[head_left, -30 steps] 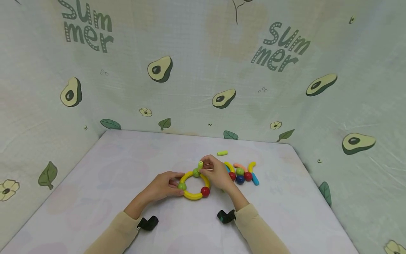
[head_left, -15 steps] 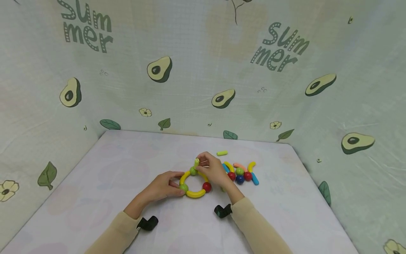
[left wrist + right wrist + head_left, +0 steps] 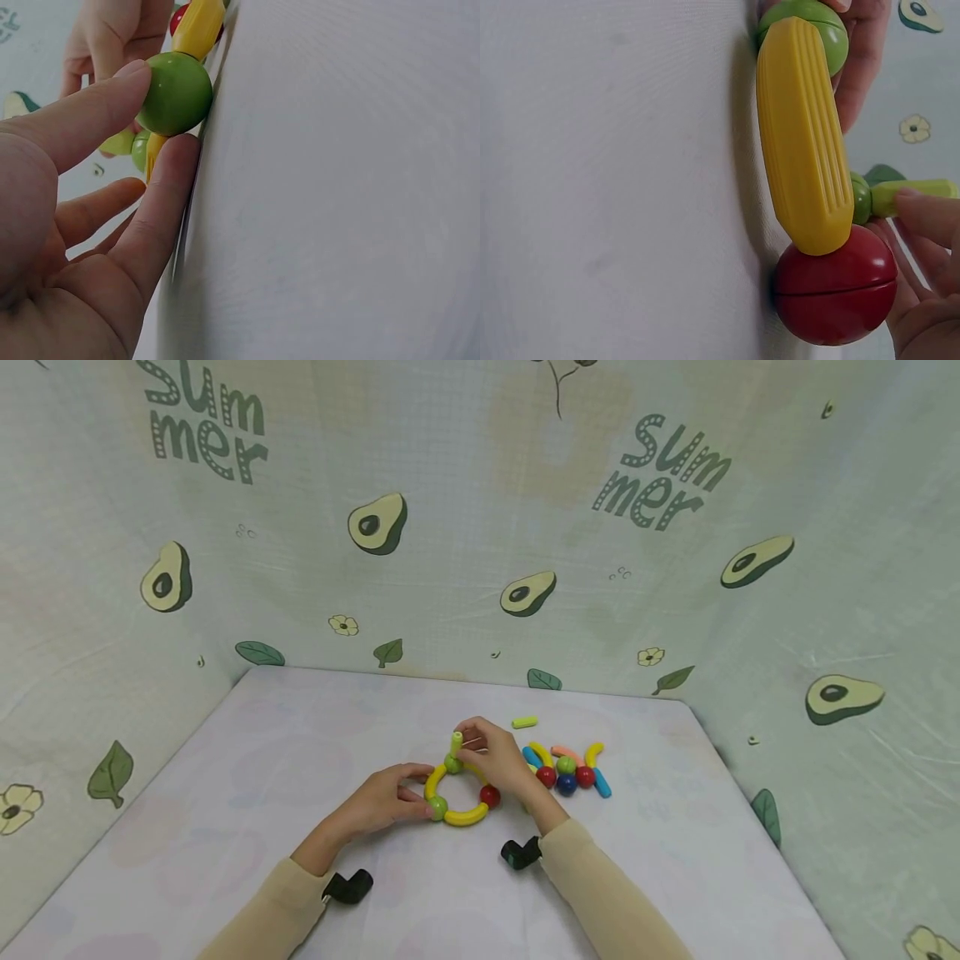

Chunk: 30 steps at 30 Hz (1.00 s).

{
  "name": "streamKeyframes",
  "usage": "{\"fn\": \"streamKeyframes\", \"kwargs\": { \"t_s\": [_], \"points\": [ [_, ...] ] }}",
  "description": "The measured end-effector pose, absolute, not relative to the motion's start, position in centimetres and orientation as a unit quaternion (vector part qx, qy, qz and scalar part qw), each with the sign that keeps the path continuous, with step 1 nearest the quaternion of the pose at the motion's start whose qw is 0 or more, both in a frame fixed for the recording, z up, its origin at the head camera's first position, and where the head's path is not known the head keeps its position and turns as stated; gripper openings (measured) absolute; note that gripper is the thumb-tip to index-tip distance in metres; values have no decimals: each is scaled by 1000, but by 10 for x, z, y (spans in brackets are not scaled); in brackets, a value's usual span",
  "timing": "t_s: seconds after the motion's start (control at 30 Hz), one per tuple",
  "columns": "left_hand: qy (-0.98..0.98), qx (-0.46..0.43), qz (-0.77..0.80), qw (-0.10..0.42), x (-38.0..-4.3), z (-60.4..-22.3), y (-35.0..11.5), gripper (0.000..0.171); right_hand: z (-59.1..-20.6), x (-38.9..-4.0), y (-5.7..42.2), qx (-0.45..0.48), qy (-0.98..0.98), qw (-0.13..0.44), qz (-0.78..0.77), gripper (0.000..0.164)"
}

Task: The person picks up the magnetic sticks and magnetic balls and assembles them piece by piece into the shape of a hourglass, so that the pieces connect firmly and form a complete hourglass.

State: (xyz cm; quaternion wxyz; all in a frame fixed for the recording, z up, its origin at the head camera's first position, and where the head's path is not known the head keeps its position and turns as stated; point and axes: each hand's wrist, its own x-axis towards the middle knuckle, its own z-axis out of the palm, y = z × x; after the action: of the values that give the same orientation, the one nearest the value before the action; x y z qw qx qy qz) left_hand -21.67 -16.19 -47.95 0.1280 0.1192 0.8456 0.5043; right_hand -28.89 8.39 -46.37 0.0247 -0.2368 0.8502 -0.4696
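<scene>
Ring of yellow curved pieces and balls (image 3: 466, 815) lies on a pale tabletop (image 3: 300, 727), between a person's two bare hands. The left hand (image 3: 382, 802) pinches the ring's near-left green ball (image 3: 437, 808) between thumb and finger, as the left wrist view shows. The right hand (image 3: 495, 756), at the far side, grips a light-green stick (image 3: 456, 743) with thumb and fingers; the stick rises upright from the far green ball (image 3: 453, 764), its lower end touching it. A glossy red ball (image 3: 490, 796) sits at the ring's right, joined to the near yellow piece, while the right-hand curve is partly hidden behind the right hand. Farther right, just beyond that hand, a cluster of loose-looking parts includes a dark blue ball (image 3: 567, 784), a blue rod (image 3: 603, 782) and a pink piece (image 3: 566, 755); whether these are joined is hard to tell. A second light-green stick (image 3: 525, 722) lies apart behind the cluster. Beige sleeves (image 3: 611, 893) cover the arms, and an avocado-print cloth (image 3: 450, 443) hangs behind.
</scene>
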Motion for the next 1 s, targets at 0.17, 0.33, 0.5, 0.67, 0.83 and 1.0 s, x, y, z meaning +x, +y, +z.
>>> {"fn": "streamKeyframes", "kwargs": {
  "t_s": [0.17, 0.33, 0.5, 0.67, 0.83, 1.0],
  "points": [
    [846, 113, 506, 125, -217, -480, -163, 76, -462, -290, 80, -241, 853, 21, -462, 30],
    [849, 104, 505, 115, -217, -479, -164, 69, -463, -291, 77, -249, 854, 15, -456, 32],
    [855, 102, 497, 110, -218, -478, -164, 66, -465, -292, 73, -257, 853, 11, -454, 33],
    [864, 94, 485, 102, -219, -478, -163, 64, -464, -291, 72, -263, 851, 10, -454, 33],
    [873, 88, 471, 87, -222, -478, -161, 59, -463, -290, 72, -269, 848, 14, -457, 33],
    [881, 94, 461, 47, -228, -477, -159, 53, -463, -289, 72, -280, 843, 14, -458, 33]
  ]
}}
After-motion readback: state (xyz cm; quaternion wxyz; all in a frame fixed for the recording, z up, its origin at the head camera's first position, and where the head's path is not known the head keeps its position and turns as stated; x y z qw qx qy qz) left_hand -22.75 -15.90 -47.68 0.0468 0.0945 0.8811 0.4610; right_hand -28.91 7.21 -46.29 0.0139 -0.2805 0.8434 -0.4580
